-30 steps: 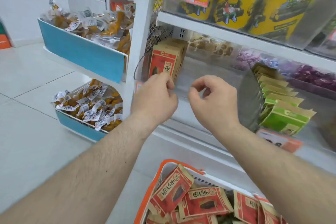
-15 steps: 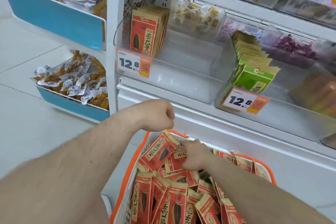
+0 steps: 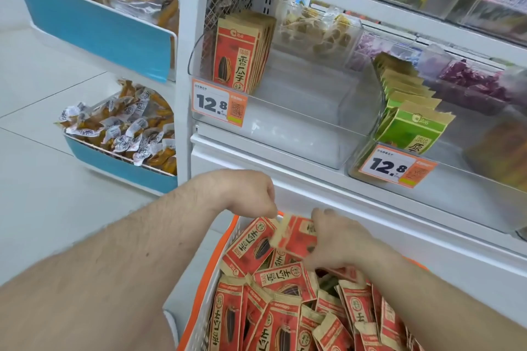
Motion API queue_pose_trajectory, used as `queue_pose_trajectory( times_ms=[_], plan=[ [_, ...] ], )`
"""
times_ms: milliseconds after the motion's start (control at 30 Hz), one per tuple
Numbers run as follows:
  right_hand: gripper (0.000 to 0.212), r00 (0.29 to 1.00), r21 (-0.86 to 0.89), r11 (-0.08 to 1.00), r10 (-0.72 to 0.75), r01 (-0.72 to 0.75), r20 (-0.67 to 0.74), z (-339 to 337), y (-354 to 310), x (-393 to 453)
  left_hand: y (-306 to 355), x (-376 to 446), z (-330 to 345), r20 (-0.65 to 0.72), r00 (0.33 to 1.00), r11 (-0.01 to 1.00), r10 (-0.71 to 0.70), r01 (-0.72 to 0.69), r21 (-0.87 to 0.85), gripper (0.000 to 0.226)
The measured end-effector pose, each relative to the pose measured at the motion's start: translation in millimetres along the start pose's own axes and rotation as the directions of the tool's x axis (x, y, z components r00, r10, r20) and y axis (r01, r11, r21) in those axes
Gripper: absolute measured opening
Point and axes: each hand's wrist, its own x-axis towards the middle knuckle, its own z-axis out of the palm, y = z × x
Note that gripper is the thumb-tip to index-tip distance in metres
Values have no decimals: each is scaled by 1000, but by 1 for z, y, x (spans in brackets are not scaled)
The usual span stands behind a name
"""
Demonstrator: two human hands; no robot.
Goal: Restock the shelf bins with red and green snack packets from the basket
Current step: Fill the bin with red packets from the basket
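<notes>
- My left hand (image 3: 245,194) hangs over the far rim of the orange basket (image 3: 199,319), its fingers curled down and pinching the tan top edge of a red packet (image 3: 296,236) that stands lifted above the pile.
- My right hand (image 3: 339,245) is on that same packet from the other side, fingers curled around its lower part; both hands have hold of it, low in the basket's far end.
- The rest of the red snack packets (image 3: 285,310) fill the basket in a loose heap, most lying flat or tilted, with a sliver of green showing between them near my right wrist.
- Up on the shelf, the clear left bin (image 3: 285,128) holds a short upright row of red packets (image 3: 242,51) pushed against its left wall; the rest of that bin's floor is bare.
- An orange price tag (image 3: 218,104) reading 12.8 is fixed to the front of that bin.
- The bin just to the right carries a leaning row of green packets (image 3: 410,122), with its own 12.8 tag (image 3: 396,167) at the front.
- Behind these bins sit clear boxes of pale and purple snacks, too blurred to identify.
- To the left, two blue-fronted trays (image 3: 99,28) hold wrapped yellow-brown snacks, well apart from the basket.
</notes>
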Motion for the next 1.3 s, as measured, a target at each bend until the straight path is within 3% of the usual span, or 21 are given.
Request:
queue_pose_trajectory(
  times_ms=[33, 100, 167, 267, 367, 500, 600, 733, 800, 900, 1000, 1167, 1300],
  plan=[
    [67, 999, 218, 976, 31, -23, -32, -4, 0, -3, 0, 0, 0, -4, 1000, 1000, -16, 16, 1, 36],
    [70, 991, 584, 811, 97, -26, -89, -7, -6, -10, 1, 2, -1, -34, 998, 998, -47, 45, -50, 40],
    [73, 977, 744, 667, 143, 24, -160, -3, -14, -14, 2, 3, -1, -101, 991, 979, -84, 63, -195, 46],
    [57, 947, 868, 487, 223, 97, -230, 0, -26, -19, 4, 2, -3, -139, 982, 901, -128, 57, -430, 48],
    [50, 931, 905, 378, 218, 195, -292, -2, -38, -21, 7, 2, 3, -52, 998, 817, -37, 0, -577, 25],
    [40, 952, 928, 279, 106, 248, -287, -4, -43, -18, 1, 7, 6, -150, 988, 776, -45, -60, -628, 16],
    [21, 972, 969, 89, 19, 230, -232, -6, -33, -16, -7, 8, -1, -178, 982, 763, -59, -71, -643, 17],
    [18, 964, 951, 168, 6, 261, -265, -4, -19, -13, -13, 9, -6, -131, 991, 765, 22, -102, -636, 17],
    [17, 955, 930, 246, 49, 273, -294, -3, -9, -10, -17, 12, -6, -70, 996, 809, 52, -83, -582, 30],
    [17, 941, 900, 349, 116, 261, -318, -2, 9, -7, -31, 31, 9, -65, 998, 967, -18, 1, -257, 46],
    [15, 931, 925, 304, 211, 228, -298, 6, 21, -7, -43, 56, 44, -61, 995, 987, -78, 86, 135, 42],
    [14, 920, 951, 248, 294, 187, -258, 22, 31, -10, -36, 80, 89, -45, 991, 965, -127, 134, 227, 15],
    [11, 923, 954, 237, 292, 184, -250, 27, 34, -15, -34, 103, 109, -100, 951, 931, -292, 306, 198, 48]
  ],
)
